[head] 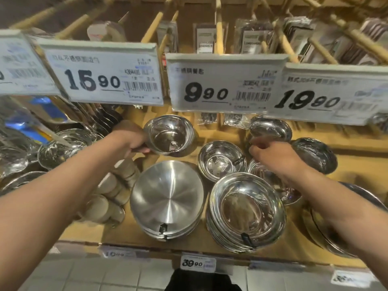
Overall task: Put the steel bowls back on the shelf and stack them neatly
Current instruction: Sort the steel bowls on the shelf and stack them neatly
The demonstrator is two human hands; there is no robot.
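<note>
Steel bowls on a wooden shelf [346,164]. Left hand [132,139] grips the rim of one small bowl [169,134], far centre, held tilted. Right hand [279,159] hovers with curled fingers over bowls at right; whether it holds anything cannot be told. Judged light, rigid and slick, so best pinched at the rim. Count: roughly six small bowls; two near stacks, a brushed stack [167,198] and a polished stack [247,208].
</note>
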